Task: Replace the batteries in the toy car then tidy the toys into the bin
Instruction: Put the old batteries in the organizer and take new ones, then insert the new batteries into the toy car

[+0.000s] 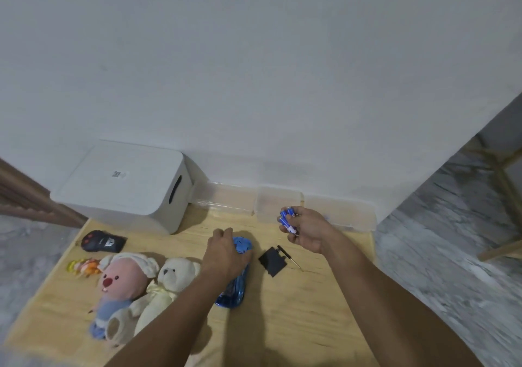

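From the head camera, the blue toy car [236, 279] is lying on the wooden board [310, 310], its long axis running toward the wall. The left hand [226, 253] is pressing down on its far end. Just right of the car, the right hand [306, 229] is gripping blue batteries [287, 220] above a black cover [272, 260] and screwdriver [288, 256]. The white bin [127, 186] is sitting lidded, left of the car, against the wall.

A light wooden board [310, 310] lies on grey marbled floor [452, 239]. Along its twelve-o'clock edge, against the white wall [254, 70], sit clear plastic containers [278, 203] in a row. A pale wooden frame [505, 186] stands at three o'clock – brown wooden trim [25, 194] at nine
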### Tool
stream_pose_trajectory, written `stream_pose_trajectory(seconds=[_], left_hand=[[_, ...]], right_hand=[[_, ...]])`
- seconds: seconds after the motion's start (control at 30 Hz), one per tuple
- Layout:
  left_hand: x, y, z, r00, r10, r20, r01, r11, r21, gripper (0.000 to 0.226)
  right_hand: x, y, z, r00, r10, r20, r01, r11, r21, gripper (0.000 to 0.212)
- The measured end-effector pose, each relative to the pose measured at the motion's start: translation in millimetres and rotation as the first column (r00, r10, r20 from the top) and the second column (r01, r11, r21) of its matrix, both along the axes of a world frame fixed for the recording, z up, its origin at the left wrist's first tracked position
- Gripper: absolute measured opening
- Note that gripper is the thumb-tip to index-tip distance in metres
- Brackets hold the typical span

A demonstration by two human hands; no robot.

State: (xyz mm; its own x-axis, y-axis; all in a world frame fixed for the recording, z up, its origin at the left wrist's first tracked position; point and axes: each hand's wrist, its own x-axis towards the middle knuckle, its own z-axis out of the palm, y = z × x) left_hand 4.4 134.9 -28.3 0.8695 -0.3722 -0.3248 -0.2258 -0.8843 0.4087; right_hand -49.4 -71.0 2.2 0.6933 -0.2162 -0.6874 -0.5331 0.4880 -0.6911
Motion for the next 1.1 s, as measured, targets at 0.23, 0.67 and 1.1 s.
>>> stream_pose_trajectory(seconds=[0.23, 0.67, 1.1], left_hand=[[-27.6, 6.7, -12.2, 0.991, 0.081, -0.102, -0.063, 0.984, 0.169, 0.094], [3.6, 32.8, 15.7, 0.398, 0.001, -0.917, -0.846, 0.388, -0.366, 0.047], [12.5, 16.7, 23.8, 0.597, -0.049, -0.801, -0.749, 0.324, -0.578, 0.035]], right_hand=[[-1.7, 14.1, 0.9, 0.999, 0.033, 0.006, -0.033, 0.999, 0.027, 0.019], [1.7, 22.3, 11.3, 1.0, -0.001, 0.02, -0.003, 0.98, 0.2, 0.023], [12.6, 32.3, 31.6, 1.0, 0.028, -0.011, -0.028, 1.0, 0.005, 0.019]])
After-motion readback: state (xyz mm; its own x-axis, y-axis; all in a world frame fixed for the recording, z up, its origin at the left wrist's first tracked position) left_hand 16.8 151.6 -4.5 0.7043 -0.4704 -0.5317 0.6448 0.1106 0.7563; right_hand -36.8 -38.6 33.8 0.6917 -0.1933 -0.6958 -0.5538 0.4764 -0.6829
